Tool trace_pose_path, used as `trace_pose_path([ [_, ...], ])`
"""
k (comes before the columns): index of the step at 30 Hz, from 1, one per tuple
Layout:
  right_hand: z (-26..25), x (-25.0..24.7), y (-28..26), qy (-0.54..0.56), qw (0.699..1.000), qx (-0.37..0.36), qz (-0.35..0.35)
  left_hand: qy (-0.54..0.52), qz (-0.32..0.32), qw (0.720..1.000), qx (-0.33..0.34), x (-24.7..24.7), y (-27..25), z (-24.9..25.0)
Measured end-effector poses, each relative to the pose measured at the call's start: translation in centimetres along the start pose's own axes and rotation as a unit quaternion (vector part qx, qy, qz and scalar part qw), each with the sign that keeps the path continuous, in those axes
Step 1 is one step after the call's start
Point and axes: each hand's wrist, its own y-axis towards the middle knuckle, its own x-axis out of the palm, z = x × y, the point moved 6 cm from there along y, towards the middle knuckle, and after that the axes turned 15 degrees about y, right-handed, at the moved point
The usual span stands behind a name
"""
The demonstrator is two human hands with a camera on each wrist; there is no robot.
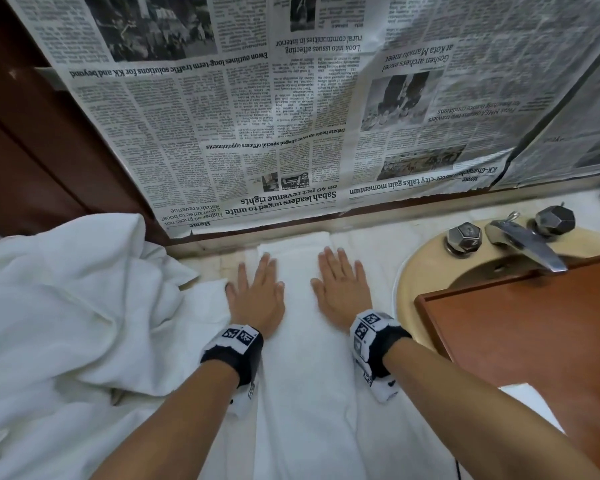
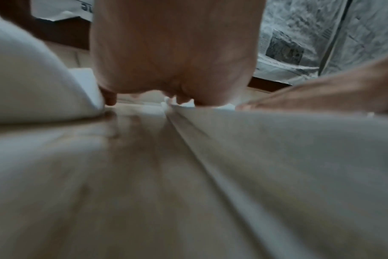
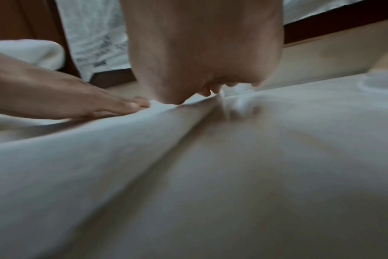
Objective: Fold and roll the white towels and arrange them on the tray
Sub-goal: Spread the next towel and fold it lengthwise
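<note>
Head view: a long white towel [image 1: 305, 358], folded into a narrow strip, runs from the bottom centre of the frame up to the foot of the newspaper-covered wall [image 1: 243, 109], lying flat on the counter [image 1: 378, 233]. Left hand [image 1: 257, 292] lies palm down on the strip's left edge, fingers straight and slightly spread, gripping nothing. Right hand [image 1: 342, 285] lies palm down on the strip's right side, fingers likewise straight and spread, holding nothing. The two hands sit side by side, near each other but apart, with bare towel between them. Both wrists carry black-and-white marker bands. A heap of loose white towels [image 1: 66, 306] fills the left of the frame, crumpled, its edge touching the folded strip near the left hand. At the right, a red-brown wooden tray [image 1: 520, 323] lies over the near part of a cream sink basin [image 1: 416, 271]; a small white patch shows at its lower left, identity not clear. A metal faucet [image 1: 523, 244] with two faceted knobs stands behind the basin, upper right. Left wrist view: the palm [image 2: 173, 52] presses on the cloth, fingertips only partly seen; a fold ridge [image 2: 210, 166] runs down the frame. Right wrist view: heel of the right hand [image 3: 202, 52] on the towel, the other hand [image 3: 89, 105] flat at left centre; image blurred.
</note>
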Motion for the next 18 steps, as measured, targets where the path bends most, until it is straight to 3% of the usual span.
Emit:
trace_pose_path([
  [2,-1.8,1.1,-0.8,-0.012,0.998,-0.061,-0.024,0.021,0.002,0.999,0.035,0.2,0.0,1.1],
  [4,-2.1,1.8,-1.1,-0.026,0.996,-0.073,-0.048,0.011,-0.018,1.0,0.019,0.7,0.3,0.8],
  [8,1.0,0.1,-0.8,0.004,0.998,0.053,-0.038,-0.015,-0.049,0.998,-0.025,0.3,0.0,-1.1],
  [14,-1.8,1.0,-10.6,0.047,0.997,0.013,-0.06,-0.032,-0.06,0.997,0.047,1.7,-9.7,0.2],
  [18,-1.5,4.6,-15.9,0.018,0.997,-0.015,-0.079,0.003,-0.044,0.998,0.041,3.8,-15.3,-0.1],
])
